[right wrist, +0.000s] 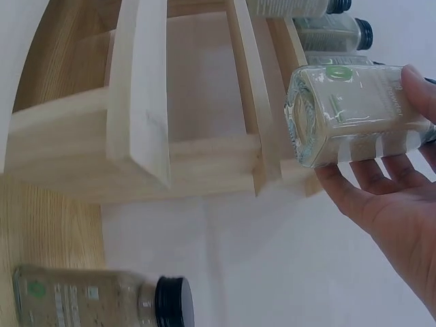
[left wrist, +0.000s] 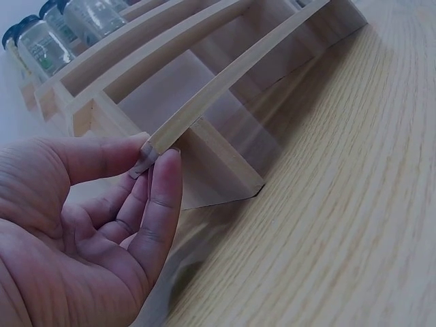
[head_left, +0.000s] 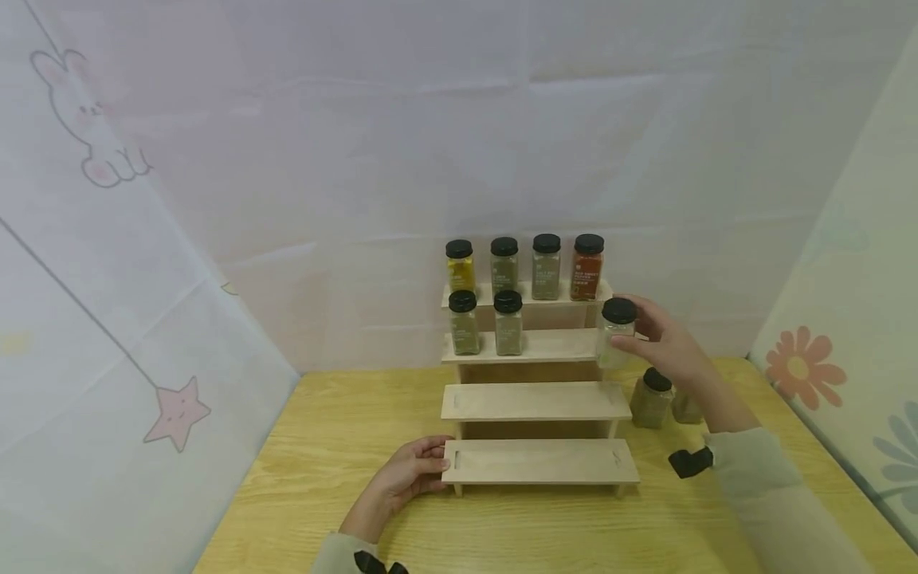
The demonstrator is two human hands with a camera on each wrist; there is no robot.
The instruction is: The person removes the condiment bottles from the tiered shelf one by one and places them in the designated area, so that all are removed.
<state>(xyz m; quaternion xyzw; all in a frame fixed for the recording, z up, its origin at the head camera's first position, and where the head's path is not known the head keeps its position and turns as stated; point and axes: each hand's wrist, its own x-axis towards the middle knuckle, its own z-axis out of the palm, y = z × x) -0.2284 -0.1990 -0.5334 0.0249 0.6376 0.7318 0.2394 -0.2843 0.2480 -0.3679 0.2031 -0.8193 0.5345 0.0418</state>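
Right now your right grip (head_left: 668, 344) pinches a clear jar (right wrist: 361, 102) between thumb and fingers, the jar just left of your palm, by the right end of the second-farthest tier (head_left: 545, 344) of the rack; whether it touches that board is hard to tell. Your left grip (head_left: 406, 475) clasps the left end of the nearest tier (head_left: 534, 462). The jar's black lid (head_left: 620, 310) is mostly cut off in the right wrist view, and your right forearm (head_left: 726, 408) partly covers a smaller-looking jar (head_left: 685, 410) on the surface (head_left: 344, 414).
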